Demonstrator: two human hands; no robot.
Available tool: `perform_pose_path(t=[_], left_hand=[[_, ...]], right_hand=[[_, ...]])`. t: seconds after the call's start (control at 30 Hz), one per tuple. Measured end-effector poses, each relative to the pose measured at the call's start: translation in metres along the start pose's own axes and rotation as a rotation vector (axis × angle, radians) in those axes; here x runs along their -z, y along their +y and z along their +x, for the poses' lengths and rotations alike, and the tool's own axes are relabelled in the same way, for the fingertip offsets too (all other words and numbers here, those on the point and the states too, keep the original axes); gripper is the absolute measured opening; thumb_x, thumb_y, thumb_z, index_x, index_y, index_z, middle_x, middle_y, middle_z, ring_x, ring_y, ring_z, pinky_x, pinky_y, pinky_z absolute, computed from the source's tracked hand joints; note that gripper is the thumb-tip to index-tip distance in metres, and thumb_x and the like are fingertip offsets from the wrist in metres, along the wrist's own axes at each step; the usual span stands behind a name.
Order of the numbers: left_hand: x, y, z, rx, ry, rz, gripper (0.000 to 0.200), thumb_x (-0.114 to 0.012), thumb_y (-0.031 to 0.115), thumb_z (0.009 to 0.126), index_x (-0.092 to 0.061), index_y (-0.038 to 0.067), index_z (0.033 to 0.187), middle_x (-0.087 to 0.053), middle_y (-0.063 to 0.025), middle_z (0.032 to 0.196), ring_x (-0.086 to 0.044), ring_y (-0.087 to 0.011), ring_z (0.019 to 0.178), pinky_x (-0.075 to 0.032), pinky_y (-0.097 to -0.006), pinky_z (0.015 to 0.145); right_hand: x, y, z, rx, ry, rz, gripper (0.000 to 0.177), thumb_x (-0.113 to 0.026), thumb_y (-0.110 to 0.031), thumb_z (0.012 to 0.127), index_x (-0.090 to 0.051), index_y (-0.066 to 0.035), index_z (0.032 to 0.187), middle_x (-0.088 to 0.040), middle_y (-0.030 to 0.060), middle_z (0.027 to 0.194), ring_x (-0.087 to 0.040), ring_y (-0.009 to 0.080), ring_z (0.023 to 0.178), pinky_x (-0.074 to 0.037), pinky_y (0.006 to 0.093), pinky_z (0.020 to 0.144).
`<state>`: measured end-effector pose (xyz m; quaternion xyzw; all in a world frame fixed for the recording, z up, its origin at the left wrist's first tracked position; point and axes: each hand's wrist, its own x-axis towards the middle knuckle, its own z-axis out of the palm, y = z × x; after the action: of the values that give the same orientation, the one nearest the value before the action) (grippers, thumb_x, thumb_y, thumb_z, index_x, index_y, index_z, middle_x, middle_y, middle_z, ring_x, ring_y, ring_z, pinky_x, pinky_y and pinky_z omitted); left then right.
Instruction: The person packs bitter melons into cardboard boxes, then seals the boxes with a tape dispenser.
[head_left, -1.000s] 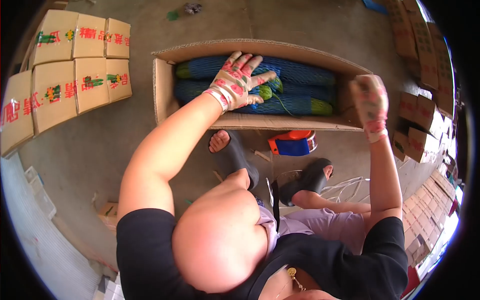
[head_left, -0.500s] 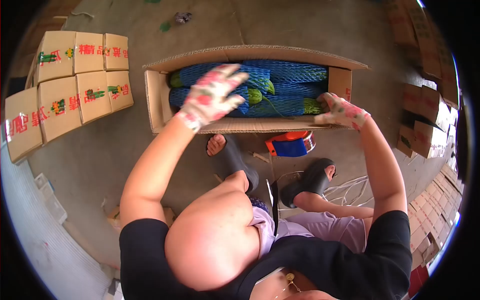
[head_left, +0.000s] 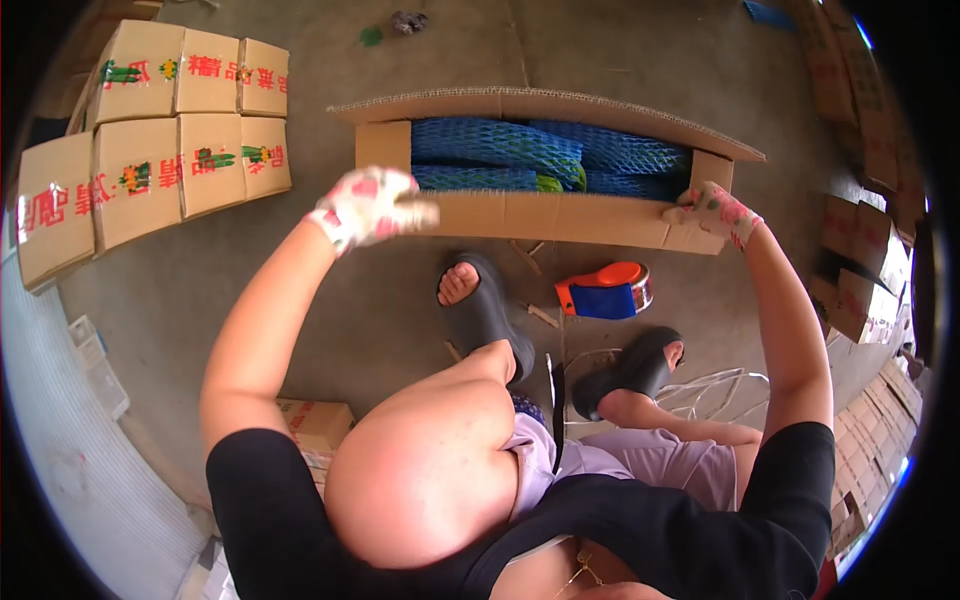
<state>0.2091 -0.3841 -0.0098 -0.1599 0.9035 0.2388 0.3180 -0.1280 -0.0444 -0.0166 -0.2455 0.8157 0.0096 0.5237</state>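
A long open cardboard box (head_left: 560, 216) lies on the floor in front of me. Inside are several green gourds (head_left: 550, 183) sleeved in blue foam netting (head_left: 480, 142). My left hand (head_left: 372, 207), in a white glove with pink and red patches, is at the left end of the near flap. Its thumb lies in front of the cardboard and its fingers curl at the top edge, slightly blurred. At the flap's right end, my gloved right hand (head_left: 716, 212) pinches the cardboard edge. The raised near flap covers the lower part of the gourds.
Printed cartons (head_left: 140, 165) are stacked at the left. An orange and blue tape dispenser (head_left: 605, 291) rests on the floor between the box and my feet. White straps (head_left: 715, 390) lie near my right sandal (head_left: 635, 370). More cartons (head_left: 860, 270) line the right side.
My left hand has moved from above the gourds left and down to the near flap. My right hand has shifted to that flap's right end. The flap stands higher, hiding more gourds.
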Motion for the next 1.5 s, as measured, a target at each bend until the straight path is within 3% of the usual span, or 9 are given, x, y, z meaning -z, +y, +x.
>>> perform_pose_path(t=[0.07,0.17,0.27,0.33,0.47,0.73,0.8,1.1,1.5], left_hand=[[0.015,0.011,0.034,0.237,-0.075,-0.016,0.057,-0.057,0.059,0.089,-0.065,0.007,0.11,-0.065,-0.0156,0.119,-0.06,-0.0362,0.11,-0.046,-0.0478,0.091],[-0.028,0.018,0.062,-0.052,0.546,0.148,0.048,-0.064,0.048,0.086,-0.064,0.01,0.116,-0.061,-0.0144,0.126,-0.055,-0.0337,0.118,-0.044,-0.045,0.097],[-0.071,0.083,0.048,-0.482,0.745,0.066,0.07,-0.07,0.048,0.081,-0.051,0.016,0.14,-0.045,-0.0128,0.148,-0.04,-0.0336,0.137,-0.029,-0.0496,0.114],[-0.091,0.098,0.055,-0.329,0.561,0.235,0.089,-0.072,0.054,0.077,-0.037,0.019,0.151,-0.029,-0.0089,0.159,-0.024,-0.0325,0.147,-0.016,-0.0548,0.119],[-0.098,0.101,0.062,-0.268,0.562,0.202,0.095,-0.075,0.057,0.072,-0.036,0.021,0.151,-0.027,-0.0068,0.16,-0.022,-0.0305,0.148,-0.016,-0.0535,0.119],[-0.106,0.096,0.06,-0.341,0.74,0.136,0.095,-0.082,0.052,0.061,-0.047,0.023,0.144,-0.037,-0.0039,0.152,-0.036,-0.028,0.139,-0.029,-0.0493,0.114],[-0.107,0.094,0.062,-0.378,0.818,0.133,0.088,-0.084,0.052,0.056,-0.056,0.027,0.136,-0.044,-0.0003,0.141,-0.044,-0.0241,0.127,-0.035,-0.0462,0.107],[-0.074,0.08,0.073,-0.412,0.636,0.264,0.091,-0.077,0.061,0.064,-0.043,0.041,0.146,-0.028,-0.0087,0.16,-0.026,-0.0351,0.146,-0.015,-0.0566,0.119],[-0.052,0.081,0.083,-0.39,0.377,0.438,0.099,-0.06,0.072,0.075,-0.024,0.029,0.157,-0.018,-0.0075,0.164,-0.015,-0.0326,0.151,-0.006,-0.057,0.121]], right_hand=[[-0.006,0.006,0.016,-0.012,0.01,0.018,0.056,-0.079,-0.042,0.078,-0.07,0.001,0.113,-0.064,0.0071,0.083,-0.055,0.015,0.07,-0.048,0.0317,0.064],[-0.017,0.022,0.03,0.099,0.065,0.022,0.056,-0.078,-0.043,0.079,-0.069,0.001,0.112,-0.066,0.0076,0.087,-0.059,0.0145,0.077,-0.049,0.0318,0.069],[-0.012,0.013,0.019,0.163,0.147,-0.007,0.044,-0.077,-0.04,0.081,-0.07,-0.002,0.101,-0.069,0.0116,0.086,-0.064,0.0227,0.078,-0.051,0.0355,0.072],[-0.01,-0.018,0.005,0.123,0.199,-0.397,0.033,-0.076,-0.034,0.08,-0.066,-0.004,0.09,-0.067,0.0136,0.085,-0.065,0.0306,0.08,-0.051,0.0394,0.072],[0.023,-0.117,-0.032,0.842,0.782,-0.26,0.015,-0.066,-0.024,0.087,-0.065,-0.01,0.091,-0.065,0.0138,0.098,-0.063,0.0333,0.088,-0.051,0.0413,0.076],[-0.002,-0.142,0.05,0.545,-0.01,-0.264,0.045,-0.04,-0.042,0.1,-0.055,-0.014,0.132,-0.06,0.0139,0.129,-0.053,0.0335,0.124,-0.043,0.0418,0.102],[-0.053,-0.129,0.038,0.415,0.494,-0.446,0.06,-0.046,-0.05,0.097,-0.044,-0.014,0.144,-0.049,0.0142,0.142,-0.04,0.032,0.137,-0.03,0.0461,0.113],[-0.088,-0.106,0.041,0.374,0.728,-0.298,0.069,-0.064,-0.042,0.09,-0.04,-0.013,0.148,-0.048,0.0199,0.137,-0.042,0.04,0.129,-0.028,0.0499,0.112],[-0.116,-0.116,0.052,0.265,1.063,-0.37,0.062,-0.059,-0.039,0.091,-0.045,-0.013,0.146,-0.046,0.0161,0.135,-0.04,0.0352,0.128,-0.025,0.0537,0.113]])
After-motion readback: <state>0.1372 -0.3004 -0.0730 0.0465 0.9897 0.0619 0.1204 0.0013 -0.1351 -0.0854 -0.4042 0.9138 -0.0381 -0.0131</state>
